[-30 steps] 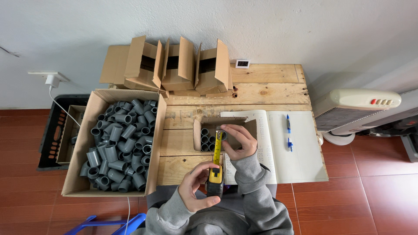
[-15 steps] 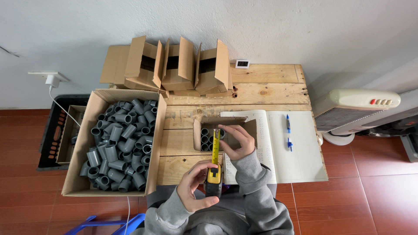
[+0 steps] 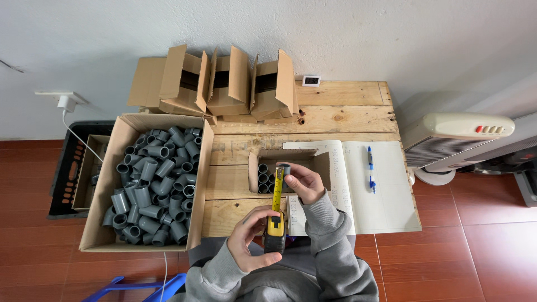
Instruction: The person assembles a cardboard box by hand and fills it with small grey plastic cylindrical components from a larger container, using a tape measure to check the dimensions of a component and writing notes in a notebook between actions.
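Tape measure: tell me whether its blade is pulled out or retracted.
Pulled out. The yellow blade runs from the tape measure in the left hand up to the grey pipe fitting in the right hand.

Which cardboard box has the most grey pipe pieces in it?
The big open cardboard box beside the wooden table, heaped with grey plastic pipe fittings; the small box holds few.

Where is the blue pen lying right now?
The blue pen lies on the open notebook's right-hand page, right of the small cardboard box.
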